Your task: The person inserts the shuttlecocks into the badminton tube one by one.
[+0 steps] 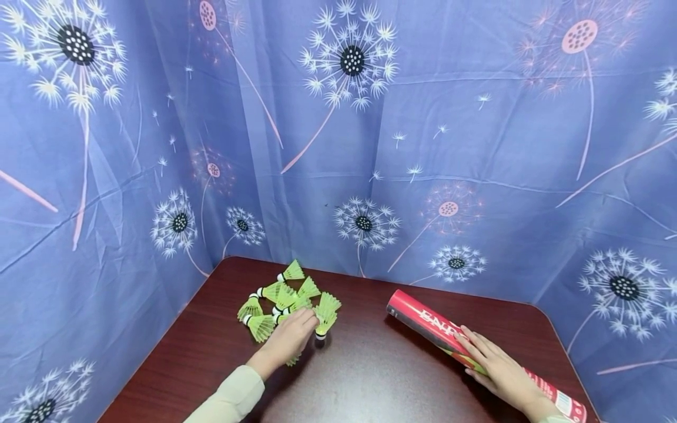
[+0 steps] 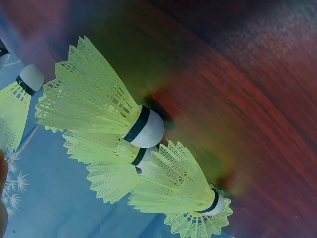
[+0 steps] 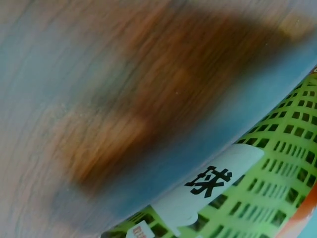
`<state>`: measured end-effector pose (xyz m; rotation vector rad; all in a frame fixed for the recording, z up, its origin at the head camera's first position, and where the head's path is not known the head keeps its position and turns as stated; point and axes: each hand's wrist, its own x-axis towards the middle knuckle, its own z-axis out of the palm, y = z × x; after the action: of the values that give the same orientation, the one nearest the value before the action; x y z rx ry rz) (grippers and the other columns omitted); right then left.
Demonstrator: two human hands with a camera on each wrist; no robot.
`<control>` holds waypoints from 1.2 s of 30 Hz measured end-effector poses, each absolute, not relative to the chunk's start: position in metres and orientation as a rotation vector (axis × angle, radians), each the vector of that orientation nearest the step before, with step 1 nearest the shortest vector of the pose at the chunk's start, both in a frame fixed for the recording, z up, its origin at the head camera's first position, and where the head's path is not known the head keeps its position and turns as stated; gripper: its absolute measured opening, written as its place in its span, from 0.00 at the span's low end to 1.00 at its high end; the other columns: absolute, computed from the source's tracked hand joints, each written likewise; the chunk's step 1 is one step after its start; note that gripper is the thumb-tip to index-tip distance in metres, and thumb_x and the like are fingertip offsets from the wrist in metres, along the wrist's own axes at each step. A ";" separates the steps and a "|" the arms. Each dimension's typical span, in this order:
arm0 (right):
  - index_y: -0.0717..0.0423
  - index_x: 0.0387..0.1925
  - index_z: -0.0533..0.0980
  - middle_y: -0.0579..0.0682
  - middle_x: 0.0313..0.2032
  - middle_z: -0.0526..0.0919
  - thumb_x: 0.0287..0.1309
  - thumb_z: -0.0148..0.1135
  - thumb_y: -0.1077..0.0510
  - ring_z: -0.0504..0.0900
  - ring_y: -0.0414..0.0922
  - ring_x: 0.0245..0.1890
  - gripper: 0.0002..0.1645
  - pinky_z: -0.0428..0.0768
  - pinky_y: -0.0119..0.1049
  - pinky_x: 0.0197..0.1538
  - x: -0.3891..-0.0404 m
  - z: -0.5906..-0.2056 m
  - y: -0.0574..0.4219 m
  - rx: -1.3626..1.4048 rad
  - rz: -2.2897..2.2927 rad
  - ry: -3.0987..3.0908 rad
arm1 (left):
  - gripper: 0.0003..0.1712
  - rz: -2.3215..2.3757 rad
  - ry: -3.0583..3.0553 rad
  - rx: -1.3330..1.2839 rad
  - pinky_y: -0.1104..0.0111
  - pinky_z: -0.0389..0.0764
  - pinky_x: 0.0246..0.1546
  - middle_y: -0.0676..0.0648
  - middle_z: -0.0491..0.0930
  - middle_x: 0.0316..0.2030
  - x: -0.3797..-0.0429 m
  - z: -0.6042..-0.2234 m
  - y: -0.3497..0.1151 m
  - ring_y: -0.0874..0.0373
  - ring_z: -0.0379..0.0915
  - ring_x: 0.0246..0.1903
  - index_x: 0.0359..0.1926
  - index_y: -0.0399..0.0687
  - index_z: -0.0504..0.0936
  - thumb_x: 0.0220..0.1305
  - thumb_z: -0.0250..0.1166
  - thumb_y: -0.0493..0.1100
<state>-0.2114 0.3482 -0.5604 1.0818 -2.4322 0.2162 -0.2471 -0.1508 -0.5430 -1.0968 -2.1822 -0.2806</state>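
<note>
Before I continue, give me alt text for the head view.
A person's left hand reaches among yellow-green shuttlecocks on a dark red table, while the right hand rests on a red tube. Blue dandelion-print fabric hangs behind.

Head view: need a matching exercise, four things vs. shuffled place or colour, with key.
1. Left hand
2. Right hand
3. Shuttlecocks
4. Backdrop cloth

A. Blue, printed with dandelions
B. Resting on the red tube
C. At the near side of the shuttlecocks
D. Yellow-green skirts, clustered on the far left part of the table

Pairs: 1-C, 2-B, 3-D, 4-A
</note>
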 end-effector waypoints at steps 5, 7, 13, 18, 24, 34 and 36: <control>0.60 0.68 0.63 0.58 0.70 0.61 0.70 0.38 0.35 0.66 0.49 0.62 0.40 0.44 0.23 0.70 -0.208 -0.557 0.346 1.069 0.209 -2.463 | 0.13 -0.332 -2.147 -1.084 0.69 0.75 0.36 0.51 0.72 0.31 -0.247 -0.542 -0.153 0.56 0.69 0.33 0.32 0.42 0.77 0.71 0.47 0.36; 0.60 0.68 0.63 0.58 0.69 0.61 0.69 0.38 0.35 0.67 0.50 0.62 0.40 0.44 0.23 0.70 -0.208 -0.556 0.345 1.074 0.219 -2.459 | 0.10 -0.352 -2.144 -1.070 0.69 0.75 0.36 0.51 0.73 0.32 -0.247 -0.541 -0.154 0.56 0.69 0.33 0.33 0.42 0.77 0.70 0.51 0.36; 0.62 0.67 0.64 0.60 0.69 0.62 0.69 0.40 0.36 0.66 0.48 0.64 0.40 0.45 0.23 0.70 -0.207 -0.553 0.342 1.106 0.241 -2.421 | 0.04 -0.425 -2.121 -1.024 0.70 0.76 0.37 0.51 0.74 0.33 -0.246 -0.535 -0.156 0.57 0.71 0.34 0.35 0.41 0.78 0.65 0.57 0.35; 0.62 0.67 0.64 0.60 0.68 0.63 0.69 0.41 0.37 0.64 0.46 0.65 0.39 0.46 0.24 0.70 -0.206 -0.551 0.338 1.133 0.263 -2.383 | 0.03 -0.519 -2.117 -0.968 0.71 0.77 0.37 0.51 0.76 0.32 -0.247 -0.532 -0.159 0.57 0.72 0.35 0.35 0.40 0.79 0.64 0.59 0.34; 0.62 0.66 0.66 0.60 0.68 0.64 0.70 0.41 0.36 0.66 0.48 0.63 0.39 0.47 0.25 0.70 -0.204 -0.550 0.333 1.131 0.275 -2.347 | 0.05 -0.647 -2.115 -0.905 0.70 0.75 0.38 0.49 0.75 0.32 -0.247 -0.528 -0.160 0.56 0.71 0.35 0.34 0.39 0.79 0.57 0.64 0.30; 0.62 0.65 0.67 0.60 0.68 0.64 0.71 0.42 0.38 0.65 0.49 0.65 0.37 0.48 0.26 0.70 -0.200 -0.552 0.327 1.157 0.293 -2.328 | 0.05 -0.802 -2.121 -0.717 0.66 0.77 0.36 0.50 0.77 0.31 -0.248 -0.528 -0.155 0.56 0.74 0.35 0.33 0.40 0.81 0.56 0.68 0.30; 0.62 0.65 0.67 0.60 0.68 0.64 0.71 0.42 0.38 0.65 0.49 0.65 0.37 0.48 0.26 0.70 -0.199 -0.553 0.326 1.155 0.293 -2.325 | 0.06 -0.832 -2.107 -0.670 0.64 0.78 0.37 0.50 0.79 0.30 -0.248 -0.528 -0.153 0.54 0.76 0.35 0.33 0.40 0.81 0.54 0.69 0.30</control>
<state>-0.1993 0.3260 -0.5525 1.1553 -2.3247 0.2929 -0.2480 -0.1528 -0.5282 -0.6704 -2.1066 -0.8324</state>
